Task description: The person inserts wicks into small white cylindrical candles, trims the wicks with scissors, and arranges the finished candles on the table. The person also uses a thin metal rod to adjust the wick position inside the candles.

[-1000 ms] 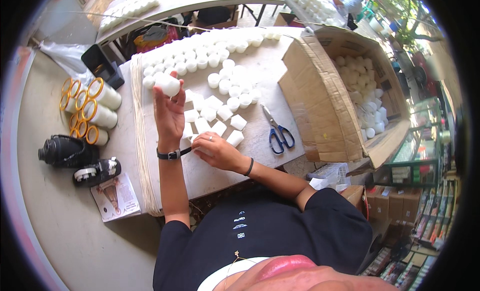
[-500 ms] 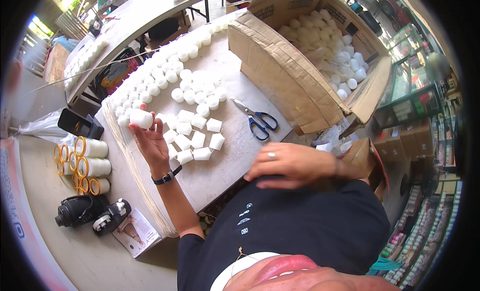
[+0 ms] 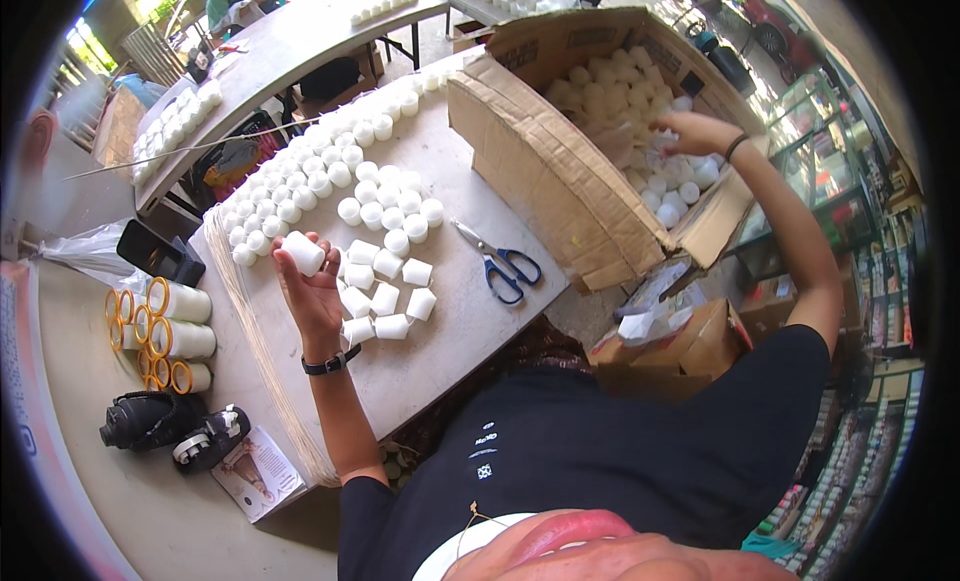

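My left hand (image 3: 313, 296) is raised over the table's left part, its fingers wrapped round a white votive candle (image 3: 303, 252). Above the open cardboard box (image 3: 560, 171) at the upper right is my right hand (image 3: 695, 134), its fingers apart over a heap of white candles (image 3: 613, 86) and some thin clear plastic. Nothing shows between those fingers. Several candles lie on their sides (image 3: 384, 299) beside my left hand. Behind them, upright candles (image 3: 392, 198) stand in a cluster, with long rows (image 3: 300, 176) further back.
Blue-handled scissors (image 3: 505, 271) lie on the table between candles and box. A bundle of pale wick strings (image 3: 260, 341) runs down the table's left edge. White rolls with orange rims (image 3: 183, 319), a black bottle (image 3: 150, 421) and a dark phone-like device (image 3: 160, 251) are further left.
My right hand has swung from in front of my body up and right to the box. My left hand still holds the candle, now turned slightly. The view has shifted a little.
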`<state>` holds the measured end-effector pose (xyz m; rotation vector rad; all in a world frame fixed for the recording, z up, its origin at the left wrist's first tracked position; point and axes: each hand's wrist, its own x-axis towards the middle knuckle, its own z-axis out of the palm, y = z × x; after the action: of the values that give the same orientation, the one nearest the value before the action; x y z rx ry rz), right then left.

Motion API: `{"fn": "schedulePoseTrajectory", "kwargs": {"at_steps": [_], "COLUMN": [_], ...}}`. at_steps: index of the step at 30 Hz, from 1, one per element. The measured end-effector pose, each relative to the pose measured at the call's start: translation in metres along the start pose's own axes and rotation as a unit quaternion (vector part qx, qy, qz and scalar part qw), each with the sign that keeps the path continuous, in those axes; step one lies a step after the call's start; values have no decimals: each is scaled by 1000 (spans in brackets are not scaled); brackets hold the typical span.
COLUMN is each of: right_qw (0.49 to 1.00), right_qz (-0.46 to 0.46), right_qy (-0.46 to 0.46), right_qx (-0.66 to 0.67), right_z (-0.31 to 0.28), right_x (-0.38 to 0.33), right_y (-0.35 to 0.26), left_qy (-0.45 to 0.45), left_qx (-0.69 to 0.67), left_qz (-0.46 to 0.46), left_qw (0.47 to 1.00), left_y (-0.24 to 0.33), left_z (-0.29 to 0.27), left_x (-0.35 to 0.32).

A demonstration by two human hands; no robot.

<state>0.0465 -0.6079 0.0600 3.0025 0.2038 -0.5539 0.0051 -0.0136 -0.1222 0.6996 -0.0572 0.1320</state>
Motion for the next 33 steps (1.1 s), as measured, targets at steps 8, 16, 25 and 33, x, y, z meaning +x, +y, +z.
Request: {"fn": "schedulePoseTrajectory", "kwargs": {"at_steps": [8,16,25,33], "right_qw": [999,952,887,908], "right_qz": [30,2,-134,-186], "right_qy": [-18,121,19,-39], "right_qx": [-4,283,442,373], "right_z": [-17,-82,-97,-106], "right_x": [16,-56,-98,-91], "right_y": [-17,-25,-143,-203], "left_qy": [-52,-130,-171,-152], "left_qx": [107,239,309,299], "left_qz": [1,44,198,280], "left_qw": [993,961,915,900], "left_y": [3,14,7,-3], "left_z": [27,71,155,151], "left_x": [-14,-4,8,1]}}
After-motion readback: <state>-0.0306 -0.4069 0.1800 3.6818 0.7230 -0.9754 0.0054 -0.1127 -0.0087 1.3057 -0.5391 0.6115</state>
